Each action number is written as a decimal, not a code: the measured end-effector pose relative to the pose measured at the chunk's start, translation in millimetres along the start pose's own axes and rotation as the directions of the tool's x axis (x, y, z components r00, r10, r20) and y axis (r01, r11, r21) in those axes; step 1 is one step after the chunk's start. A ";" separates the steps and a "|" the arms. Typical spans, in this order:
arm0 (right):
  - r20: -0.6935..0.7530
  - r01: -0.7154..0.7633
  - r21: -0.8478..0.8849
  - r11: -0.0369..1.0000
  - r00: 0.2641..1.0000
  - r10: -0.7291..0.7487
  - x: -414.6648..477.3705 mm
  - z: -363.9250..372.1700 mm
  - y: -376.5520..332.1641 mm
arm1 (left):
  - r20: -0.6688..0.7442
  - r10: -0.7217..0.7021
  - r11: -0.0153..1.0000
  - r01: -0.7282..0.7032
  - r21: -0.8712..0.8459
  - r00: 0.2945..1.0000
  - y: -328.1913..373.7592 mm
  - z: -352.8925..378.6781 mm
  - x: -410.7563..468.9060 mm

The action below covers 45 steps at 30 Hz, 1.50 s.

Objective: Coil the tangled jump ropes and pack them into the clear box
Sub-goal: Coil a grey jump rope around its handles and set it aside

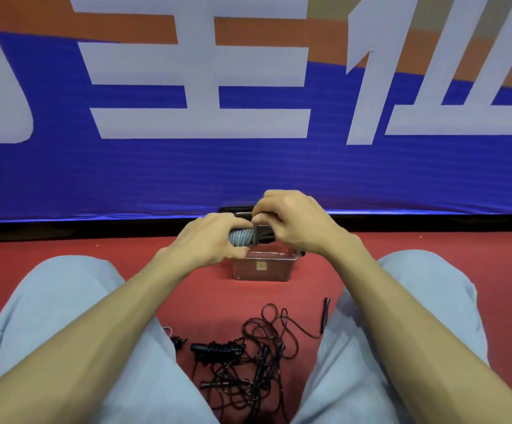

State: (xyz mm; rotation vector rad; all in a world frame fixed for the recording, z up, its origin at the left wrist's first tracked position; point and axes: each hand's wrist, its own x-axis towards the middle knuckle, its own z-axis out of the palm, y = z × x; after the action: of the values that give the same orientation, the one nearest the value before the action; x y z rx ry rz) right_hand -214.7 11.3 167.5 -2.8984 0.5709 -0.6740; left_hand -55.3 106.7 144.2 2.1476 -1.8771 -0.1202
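OP: Knees (pixel 65 316) and forearms fill the bottom of my view. On the red floor (pixel 65 249) between my legs sits the mess: a black tangle (pixel 248 381), with one black rope (pixel 218 350) already wound up at its left edge and a loose handle (pixel 326 312) off to the right by my leg. Up over the clear box (pixel 264 267) I'm holding a bundle (pixel 240 236), grey coils on one side and black cord on the other. My left hand (pixel 205 240) has its fingers (pixel 233 224) curled round the grey coils. My right hand (pixel 291 221) pinches the black cord wrapped across them. What's most likely to bite me from here?

Reply: My guess is the last wrap. If that pinch slips before the end is tucked, springy cord unwinds and you're coiling it again.

Second, the box looks small next to what you're holding. Drop it in crosswise and it could perch on the rim or tip the box instead of going in. I can't tell if anything's in there yet, since your hands cover the far half.

Third, the pile. Those loops look threaded through each other, with handles buried inside. Yank one and you'll likely tighten a knot, or drag the wound rope along with it.

That dark thing (pixel 233 210) behind the box might be its lid, hard to say.
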 end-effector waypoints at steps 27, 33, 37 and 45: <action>-0.018 -0.262 0.517 0.815 0.948 0.316 8.3 -7.4 1.1 | 0.011 -0.186 0.183 0.045 -0.982 0.983 20.4 -26.9 -3.8; -0.177 -0.047 0.838 0.544 0.919 0.352 6.5 -12.3 -7.7 | 0.055 -0.265 0.133 0.093 -0.987 0.963 16.3 -25.4 -4.6; -0.246 -0.011 0.854 0.521 0.873 0.421 10.4 -10.7 -10.3 | 0.123 -0.237 0.104 0.151 -0.983 0.964 15.5 -25.0 -6.3; -0.298 -0.012 0.815 0.579 0.849 0.437 10.4 -11.1 -9.8 | 0.157 -0.162 0.096 0.174 -0.980 0.974 15.1 -26.8 -6.4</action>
State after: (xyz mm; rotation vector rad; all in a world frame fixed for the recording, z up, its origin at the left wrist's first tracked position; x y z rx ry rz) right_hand -207.7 16.1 183.5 -1.7632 0.4997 -1.2261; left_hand -64.1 115.5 173.0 1.2330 -0.8617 -1.1207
